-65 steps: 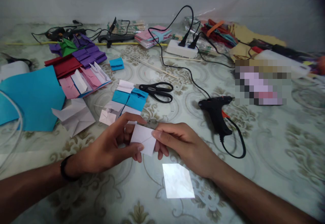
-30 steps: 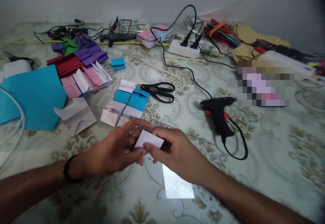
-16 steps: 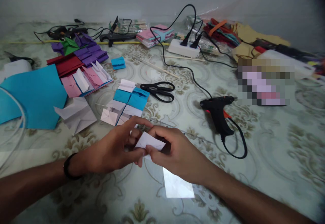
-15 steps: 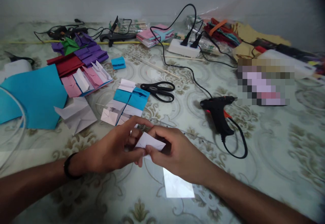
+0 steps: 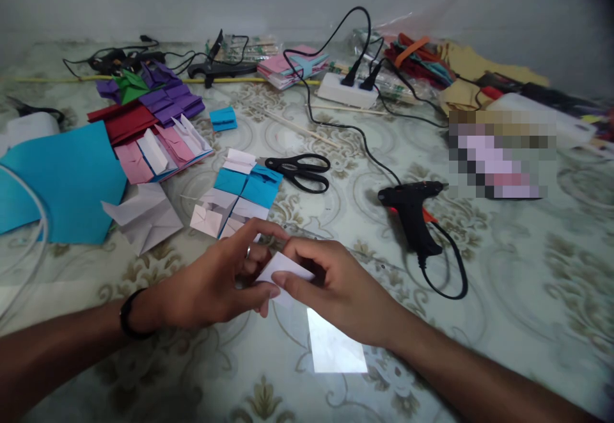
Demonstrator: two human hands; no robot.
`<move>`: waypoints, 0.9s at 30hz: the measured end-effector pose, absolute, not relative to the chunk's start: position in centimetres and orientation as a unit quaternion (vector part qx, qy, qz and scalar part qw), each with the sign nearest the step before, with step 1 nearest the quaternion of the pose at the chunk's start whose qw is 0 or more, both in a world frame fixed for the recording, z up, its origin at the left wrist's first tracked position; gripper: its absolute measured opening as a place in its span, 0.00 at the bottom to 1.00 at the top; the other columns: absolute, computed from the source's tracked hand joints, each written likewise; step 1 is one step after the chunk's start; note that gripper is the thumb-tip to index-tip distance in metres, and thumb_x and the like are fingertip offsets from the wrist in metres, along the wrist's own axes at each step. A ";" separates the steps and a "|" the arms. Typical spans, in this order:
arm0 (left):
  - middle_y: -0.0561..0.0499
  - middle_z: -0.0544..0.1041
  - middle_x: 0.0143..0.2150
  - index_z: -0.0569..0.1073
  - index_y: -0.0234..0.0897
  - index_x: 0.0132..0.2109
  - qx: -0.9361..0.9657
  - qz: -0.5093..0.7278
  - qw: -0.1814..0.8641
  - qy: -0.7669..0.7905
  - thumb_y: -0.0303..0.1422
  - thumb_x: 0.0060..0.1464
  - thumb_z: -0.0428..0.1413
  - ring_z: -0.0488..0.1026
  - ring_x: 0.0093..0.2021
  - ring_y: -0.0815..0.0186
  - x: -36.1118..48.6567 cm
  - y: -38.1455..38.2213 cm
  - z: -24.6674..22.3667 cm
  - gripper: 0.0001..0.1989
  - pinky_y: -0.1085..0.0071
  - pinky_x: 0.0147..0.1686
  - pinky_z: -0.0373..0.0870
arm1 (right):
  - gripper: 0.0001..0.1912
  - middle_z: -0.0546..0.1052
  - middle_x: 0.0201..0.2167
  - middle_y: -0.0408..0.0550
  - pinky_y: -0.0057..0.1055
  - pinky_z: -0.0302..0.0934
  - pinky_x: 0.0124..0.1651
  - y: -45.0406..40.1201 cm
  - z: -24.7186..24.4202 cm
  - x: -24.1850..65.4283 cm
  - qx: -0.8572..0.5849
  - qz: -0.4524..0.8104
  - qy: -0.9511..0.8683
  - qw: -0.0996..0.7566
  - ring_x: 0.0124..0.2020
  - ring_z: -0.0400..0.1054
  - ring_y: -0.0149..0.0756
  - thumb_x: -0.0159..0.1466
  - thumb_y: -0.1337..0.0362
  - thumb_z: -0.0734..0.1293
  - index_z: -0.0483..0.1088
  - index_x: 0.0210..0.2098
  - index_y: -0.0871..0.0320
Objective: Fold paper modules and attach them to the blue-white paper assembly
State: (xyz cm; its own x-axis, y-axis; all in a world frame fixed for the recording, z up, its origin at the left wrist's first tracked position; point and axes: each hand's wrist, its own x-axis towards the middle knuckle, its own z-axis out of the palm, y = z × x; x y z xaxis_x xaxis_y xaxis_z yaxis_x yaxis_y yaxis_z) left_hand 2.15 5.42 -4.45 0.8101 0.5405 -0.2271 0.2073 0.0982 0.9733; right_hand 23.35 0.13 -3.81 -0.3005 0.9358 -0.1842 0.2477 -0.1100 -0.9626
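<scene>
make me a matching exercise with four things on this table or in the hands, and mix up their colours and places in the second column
1. scissors
2. glue gun
3. power strip
4. folded white paper

A. white, with black plugs in it
B. held by left hand and right hand
C. beside blue folded papers
D. black and orange

Pairs: 1-C, 2-D, 3-A, 4-B

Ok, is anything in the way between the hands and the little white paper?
No, nothing that I can see. The left hand and the right hand already touch the white paper. The scissors lie farther back, and the glue gun lies off to the right.
</scene>
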 end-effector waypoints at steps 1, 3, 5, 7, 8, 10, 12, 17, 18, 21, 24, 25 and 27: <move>0.57 0.76 0.32 0.59 0.46 0.63 0.662 0.120 0.683 0.284 0.27 0.64 0.59 0.78 0.31 0.67 2.1 5.4 -4.5 0.25 0.73 0.31 0.72 | 0.08 0.69 0.25 0.38 0.28 0.51 0.28 0.1 -3.8 23.3 -0.503 0.548 -0.590 0.314 0.27 0.58 0.28 0.67 0.65 0.68 0.71 0.30 0.57; 0.57 0.75 0.32 0.58 0.46 0.64 0.665 0.114 0.681 0.284 0.27 0.64 0.59 0.78 0.30 0.67 2.1 5.5 -4.5 0.26 0.73 0.30 0.74 | 0.08 0.71 0.26 0.38 0.28 0.52 0.28 0.0 -3.7 23.2 -0.502 0.545 -0.591 0.318 0.26 0.58 0.28 0.68 0.65 0.68 0.72 0.31 0.57; 0.58 0.74 0.32 0.58 0.46 0.64 0.667 0.101 0.681 0.286 0.27 0.63 0.59 0.79 0.30 0.67 2.1 5.5 -4.4 0.28 0.73 0.31 0.75 | 0.08 0.69 0.25 0.37 0.28 0.50 0.27 0.0 -3.7 23.1 -0.501 0.543 -0.589 0.327 0.26 0.57 0.28 0.68 0.66 0.68 0.71 0.31 0.57; 0.59 0.74 0.33 0.57 0.47 0.65 0.668 0.089 0.681 0.288 0.27 0.63 0.59 0.79 0.30 0.67 2.1 5.5 -4.3 0.29 0.73 0.31 0.75 | 0.10 0.66 0.23 0.36 0.28 0.49 0.26 0.1 -3.7 23.1 -0.496 0.547 -0.585 0.336 0.25 0.55 0.27 0.67 0.66 0.68 0.70 0.28 0.57; 0.59 0.74 0.32 0.57 0.46 0.65 0.670 0.085 0.679 0.289 0.27 0.63 0.59 0.79 0.30 0.67 2.1 5.6 -4.2 0.29 0.73 0.31 0.75 | 0.10 0.65 0.22 0.36 0.28 0.48 0.26 0.1 -3.7 23.2 -0.493 0.551 -0.582 0.338 0.25 0.55 0.28 0.66 0.65 0.68 0.69 0.27 0.57; 0.59 0.73 0.32 0.58 0.46 0.65 0.674 0.082 0.675 0.290 0.26 0.62 0.59 0.80 0.30 0.67 2.1 5.6 -4.1 0.28 0.73 0.31 0.75 | 0.11 0.65 0.22 0.37 0.29 0.48 0.27 0.1 -3.8 23.3 -0.487 0.562 -0.576 0.340 0.25 0.55 0.28 0.67 0.63 0.67 0.70 0.28 0.57; 0.60 0.72 0.31 0.59 0.46 0.65 0.679 0.085 0.670 0.289 0.26 0.62 0.59 0.80 0.30 0.67 2.2 5.6 -4.0 0.28 0.73 0.30 0.75 | 0.12 0.67 0.22 0.38 0.30 0.49 0.27 0.1 -3.8 23.4 -0.482 0.569 -0.572 0.341 0.25 0.56 0.29 0.68 0.62 0.67 0.71 0.28 0.57; 0.58 0.74 0.32 0.58 0.46 0.68 0.689 0.085 0.658 0.292 0.27 0.61 0.59 0.80 0.29 0.66 2.2 5.7 -4.1 0.32 0.73 0.30 0.76 | 0.13 0.68 0.22 0.38 0.29 0.50 0.28 0.0 -3.8 23.2 -0.477 0.566 -0.574 0.350 0.25 0.57 0.29 0.69 0.63 0.66 0.69 0.27 0.57; 0.57 0.75 0.33 0.57 0.46 0.69 0.691 0.084 0.656 0.292 0.27 0.61 0.59 0.80 0.29 0.66 2.2 5.7 -4.1 0.33 0.72 0.30 0.76 | 0.13 0.67 0.22 0.37 0.29 0.49 0.27 0.0 -3.8 23.2 -0.482 0.559 -0.578 0.348 0.24 0.56 0.28 0.69 0.63 0.66 0.69 0.27 0.57; 0.54 0.78 0.36 0.57 0.46 0.70 0.689 0.073 0.662 0.286 0.27 0.61 0.59 0.80 0.30 0.65 2.2 5.7 -4.1 0.34 0.72 0.30 0.77 | 0.14 0.64 0.21 0.36 0.27 0.47 0.24 0.0 -3.8 23.0 -0.490 0.536 -0.594 0.347 0.22 0.54 0.26 0.69 0.64 0.67 0.67 0.26 0.57; 0.53 0.79 0.37 0.57 0.47 0.70 0.680 0.066 0.675 0.278 0.27 0.61 0.60 0.80 0.30 0.64 2.2 5.7 -4.0 0.34 0.71 0.30 0.77 | 0.14 0.68 0.24 0.37 0.26 0.50 0.25 0.1 -3.8 23.0 -0.478 0.514 -0.615 0.358 0.23 0.57 0.26 0.69 0.65 0.66 0.69 0.26 0.58; 0.53 0.79 0.37 0.57 0.48 0.70 0.677 0.067 0.679 0.276 0.27 0.61 0.60 0.80 0.30 0.64 2.1 5.8 -4.0 0.34 0.71 0.30 0.78 | 0.14 0.71 0.25 0.38 0.26 0.52 0.27 0.1 -3.7 23.0 -0.469 0.515 -0.619 0.363 0.25 0.60 0.26 0.70 0.66 0.66 0.70 0.27 0.58; 0.54 0.78 0.37 0.57 0.49 0.70 0.676 0.071 0.683 0.268 0.27 0.62 0.60 0.80 0.30 0.64 2.1 5.8 -4.0 0.34 0.71 0.30 0.78 | 0.13 0.75 0.28 0.40 0.26 0.56 0.30 0.2 -3.7 23.1 -0.451 0.528 -0.617 0.370 0.28 0.65 0.28 0.70 0.67 0.65 0.72 0.28 0.58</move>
State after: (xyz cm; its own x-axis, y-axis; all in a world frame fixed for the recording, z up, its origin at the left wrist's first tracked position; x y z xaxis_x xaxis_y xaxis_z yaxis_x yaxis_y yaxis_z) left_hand 2.12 5.81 -3.99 0.8460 0.4590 -0.2712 0.2664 0.0767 0.9608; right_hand 23.07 0.23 -3.70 -0.3198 0.9473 -0.0201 0.1667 0.0353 -0.9854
